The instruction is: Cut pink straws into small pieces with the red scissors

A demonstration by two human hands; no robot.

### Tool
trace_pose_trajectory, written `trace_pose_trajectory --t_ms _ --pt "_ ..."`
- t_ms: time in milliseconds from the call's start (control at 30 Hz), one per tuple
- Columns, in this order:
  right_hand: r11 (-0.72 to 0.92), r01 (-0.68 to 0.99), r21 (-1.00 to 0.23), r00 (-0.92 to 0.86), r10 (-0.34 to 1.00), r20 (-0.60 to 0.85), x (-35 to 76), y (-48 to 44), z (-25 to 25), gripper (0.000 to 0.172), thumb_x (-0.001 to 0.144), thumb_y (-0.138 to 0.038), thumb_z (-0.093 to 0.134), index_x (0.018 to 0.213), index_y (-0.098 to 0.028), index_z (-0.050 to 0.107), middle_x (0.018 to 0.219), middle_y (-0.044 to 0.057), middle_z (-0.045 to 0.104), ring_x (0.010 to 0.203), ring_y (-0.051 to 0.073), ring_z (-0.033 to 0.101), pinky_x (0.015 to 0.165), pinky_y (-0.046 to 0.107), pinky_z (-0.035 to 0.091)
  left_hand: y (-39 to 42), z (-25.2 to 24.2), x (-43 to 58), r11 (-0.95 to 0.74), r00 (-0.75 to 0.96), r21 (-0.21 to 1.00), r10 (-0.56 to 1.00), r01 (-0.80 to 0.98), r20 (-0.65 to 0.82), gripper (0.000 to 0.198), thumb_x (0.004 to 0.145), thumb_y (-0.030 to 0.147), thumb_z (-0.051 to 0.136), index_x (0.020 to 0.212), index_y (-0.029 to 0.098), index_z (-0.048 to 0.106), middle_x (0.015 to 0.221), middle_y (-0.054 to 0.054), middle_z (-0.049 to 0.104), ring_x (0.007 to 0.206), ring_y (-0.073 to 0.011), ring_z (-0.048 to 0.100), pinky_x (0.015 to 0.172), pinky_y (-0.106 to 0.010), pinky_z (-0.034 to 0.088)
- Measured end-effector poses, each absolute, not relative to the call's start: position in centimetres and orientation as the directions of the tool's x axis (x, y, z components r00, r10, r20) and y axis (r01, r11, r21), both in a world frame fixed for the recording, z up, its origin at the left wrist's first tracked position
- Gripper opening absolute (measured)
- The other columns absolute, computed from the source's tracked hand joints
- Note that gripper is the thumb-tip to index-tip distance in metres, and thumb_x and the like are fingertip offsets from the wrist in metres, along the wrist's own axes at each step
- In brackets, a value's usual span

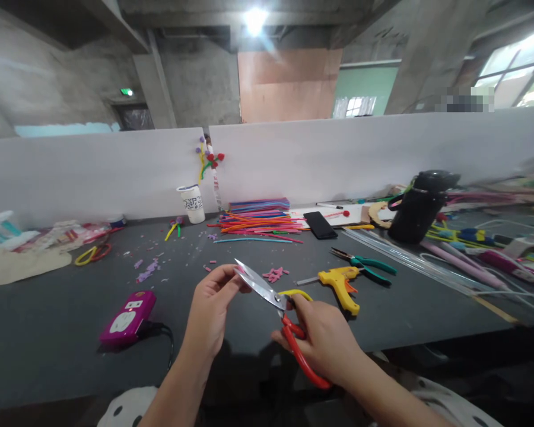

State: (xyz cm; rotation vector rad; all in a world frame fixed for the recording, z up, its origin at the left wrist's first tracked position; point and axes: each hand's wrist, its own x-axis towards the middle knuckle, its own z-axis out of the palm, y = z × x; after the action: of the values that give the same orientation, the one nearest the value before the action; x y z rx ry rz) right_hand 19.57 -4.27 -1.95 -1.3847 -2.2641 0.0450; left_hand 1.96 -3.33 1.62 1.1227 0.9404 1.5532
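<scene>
Bare concrete walls and a white partition [338, 154] close off the back of a dark grey worktop [48, 332] strewn with craft bits. Head view, front and centre: the right hand [327, 341] is closed around the red and yellow handles of the scissors [278, 299], blades pointing up and left. The left hand [213, 308] is pinched shut at the blade tip on what looks like a small pink piece [239, 272], low over the near edge of the worktop. It is too small to say more.

My read for a clean snip: hold the fingertips back from the edge, seat the piece deeper between the blades rather than at the very tip, and close in one steady squeeze.

Pink snippets [275, 273] lie just beyond the blades, and a yellow glue gun [340, 284] and green-handled pliers [367, 265] sit to the right.

Now the containers. A white cup [192, 203] stands by the partition, its inside hidden from here. The black jug [418, 204] on the right has its lid on, so its contents cannot be told. Between them sits a stack of coloured sticks [260, 222], loose on the worktop.
</scene>
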Motion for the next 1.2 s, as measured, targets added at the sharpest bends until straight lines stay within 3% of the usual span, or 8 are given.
trace_pose_trajectory --t_ms 1200 --pt "0.517 0.834 -0.192 -0.401 0.807 0.433 19.47 -4.29 -2.43 0.026 0.079 -0.043 0.040 0.074 -0.019 0.049 0.051 -0.001 0.055 0.048 0.015 0.053 0.045 0.024 0.021 -3.31 1.71 1.91 -0.255 -0.182 0.934 0.960 -0.248 0.214 0.010 0.065 0.023 0.061 0.070 0.015 0.062 0.062 0.000 0.059 0.059 -0.0100 0.051 0.062 -0.022 0.040"
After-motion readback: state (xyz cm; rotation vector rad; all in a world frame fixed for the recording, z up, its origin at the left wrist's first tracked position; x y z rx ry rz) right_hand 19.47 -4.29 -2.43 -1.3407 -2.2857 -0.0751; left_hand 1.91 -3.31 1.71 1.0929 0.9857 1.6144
